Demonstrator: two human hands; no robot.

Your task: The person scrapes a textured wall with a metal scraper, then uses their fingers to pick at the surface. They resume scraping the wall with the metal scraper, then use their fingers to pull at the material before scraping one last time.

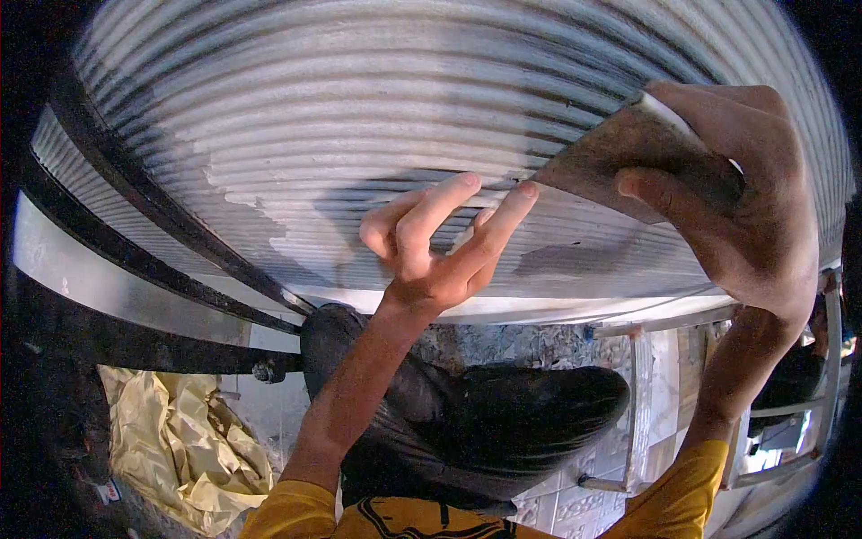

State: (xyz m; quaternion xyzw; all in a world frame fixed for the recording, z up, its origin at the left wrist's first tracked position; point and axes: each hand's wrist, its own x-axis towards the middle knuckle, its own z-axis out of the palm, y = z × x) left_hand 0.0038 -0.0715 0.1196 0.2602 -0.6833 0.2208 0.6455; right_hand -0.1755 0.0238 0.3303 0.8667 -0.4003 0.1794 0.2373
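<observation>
A ribbed, whitish panel [359, 108] fills the upper part of the head view, with darker wet-looking patches along its lower ribs. My right hand [745, 189] grips a brown, dirty sheet [611, 166] with a pale upper edge, thumb across its face. The sheet's pointed left corner lies against the ribs. Close to that corner is my left hand [444, 234], its fingers spread and bent near the panel. Two of its fingertips are beside the ribs, and whether they touch is unclear. Something small and pale shows between its fingers, too hidden to identify.
Dark frame strips [162, 207] run down the left side. Crumpled gold sheeting [189, 449] lies at the lower left. My dark-trousered legs are below the panel. A metal ladder-like frame [639, 404] stands on the tiled floor at the right, with a person [795, 377] partly visible beyond.
</observation>
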